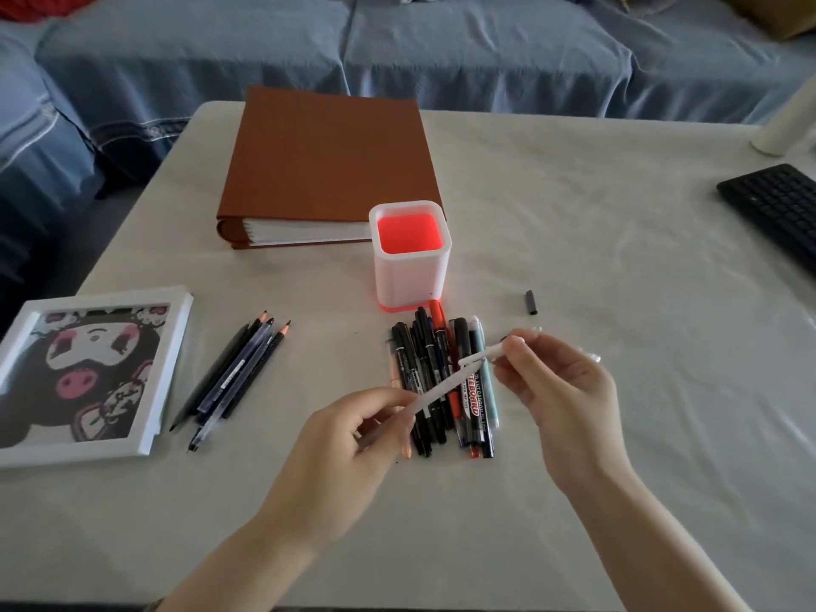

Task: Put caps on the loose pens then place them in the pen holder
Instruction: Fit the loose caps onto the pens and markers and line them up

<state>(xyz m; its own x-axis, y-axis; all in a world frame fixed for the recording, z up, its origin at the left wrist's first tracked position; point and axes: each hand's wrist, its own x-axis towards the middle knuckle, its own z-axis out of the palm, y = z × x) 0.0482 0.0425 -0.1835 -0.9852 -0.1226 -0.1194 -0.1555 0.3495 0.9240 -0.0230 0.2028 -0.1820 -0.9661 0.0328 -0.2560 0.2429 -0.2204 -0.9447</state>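
A white pen [441, 388] is held slantwise above a heap of pens and markers [446, 382]. My left hand [349, 448] grips its lower barrel. My right hand [561, 390] pinches the white cap [483, 354] at the pen's upper end. The white pen holder [410, 276] with a red inside stands upright just beyond the heap, with nothing in it. A loose black cap [531, 302] lies on the table to the right of the holder. A second group of pencils and pens [234, 377] lies to the left.
A brown binder [326, 161] lies behind the holder. A white picture frame [88, 373] sits at the left edge. A black keyboard [777, 209] and a white cylinder [786, 125] are at the far right. A blue-covered sofa [397, 46] runs behind the table.
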